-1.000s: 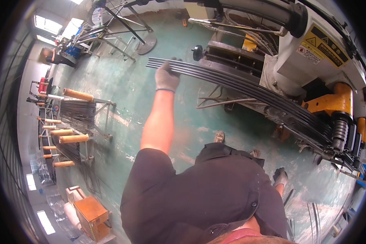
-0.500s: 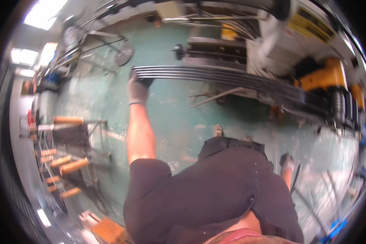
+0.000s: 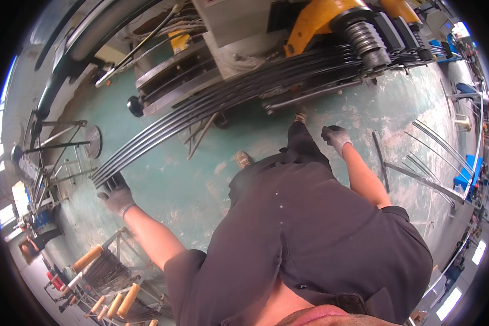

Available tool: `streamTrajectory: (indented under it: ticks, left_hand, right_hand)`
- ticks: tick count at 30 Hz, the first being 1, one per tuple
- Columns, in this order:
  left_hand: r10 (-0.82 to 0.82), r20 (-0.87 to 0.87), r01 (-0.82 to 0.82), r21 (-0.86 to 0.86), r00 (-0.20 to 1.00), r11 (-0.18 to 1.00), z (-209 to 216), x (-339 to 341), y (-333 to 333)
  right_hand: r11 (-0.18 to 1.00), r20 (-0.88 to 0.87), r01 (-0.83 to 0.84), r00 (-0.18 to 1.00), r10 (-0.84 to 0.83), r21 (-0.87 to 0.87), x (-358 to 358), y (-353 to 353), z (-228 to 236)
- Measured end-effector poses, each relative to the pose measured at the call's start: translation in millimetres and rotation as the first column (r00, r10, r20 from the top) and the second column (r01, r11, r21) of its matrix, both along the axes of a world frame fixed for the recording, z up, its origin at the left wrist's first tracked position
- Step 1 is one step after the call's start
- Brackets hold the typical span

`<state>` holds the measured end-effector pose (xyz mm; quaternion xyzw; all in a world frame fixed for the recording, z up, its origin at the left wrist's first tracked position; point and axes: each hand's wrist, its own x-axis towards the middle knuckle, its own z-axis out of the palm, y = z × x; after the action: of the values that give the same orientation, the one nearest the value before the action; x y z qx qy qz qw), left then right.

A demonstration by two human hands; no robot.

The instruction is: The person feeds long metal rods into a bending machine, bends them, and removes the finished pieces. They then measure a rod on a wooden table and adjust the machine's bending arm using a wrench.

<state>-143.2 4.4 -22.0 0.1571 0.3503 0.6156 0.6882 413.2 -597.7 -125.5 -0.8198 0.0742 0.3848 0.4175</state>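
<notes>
Several long dark metal rods [image 3: 190, 110] run side by side from the machine at the upper right down to the left. My left hand [image 3: 116, 196], in a light glove with dark fingertips, grips their free ends, its fingers curled at the underside. Above the floor, away from the rods, is my right hand [image 3: 337, 137] in a similar glove. Its fingers are curled in, and nothing shows in them. The rods' other ends pass in beside a coil spring [image 3: 365, 41] on the machine.
Yellow machine parts [image 3: 315, 22] and a steel rail with a black knob [image 3: 135, 106] lie beyond the rods. A stand with a round plate [image 3: 94, 142] is at left. Wooden-handled racks [image 3: 87, 258] stand lower left. At right, a metal frame [image 3: 424, 176] holds thin rods.
The view has turned to the right. My left hand keeps hold of the rod ends, now lower and farther left. My right hand has come forward into fuller view.
</notes>
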Motion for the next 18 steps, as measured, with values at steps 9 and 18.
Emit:
streamTrajectory:
  ticks: [9, 18]
  left_hand:
    - [-0.133, 0.069, 0.150, -0.484, 0.989, 0.862, -145.1, 243.4, -192.7]
    - [0.279, -0.951, 0.957, -0.051, -0.135, 0.287, -153.4, 354.6, -269.9]
  right_hand:
    - [0.962, -0.067, -0.043, 0.997, 0.026, -0.269, 144.4, -103.0, -78.2]
    - [0.988, -0.006, -0.021, 1.000, 0.020, -0.153, 249.1, -137.5, -73.9]
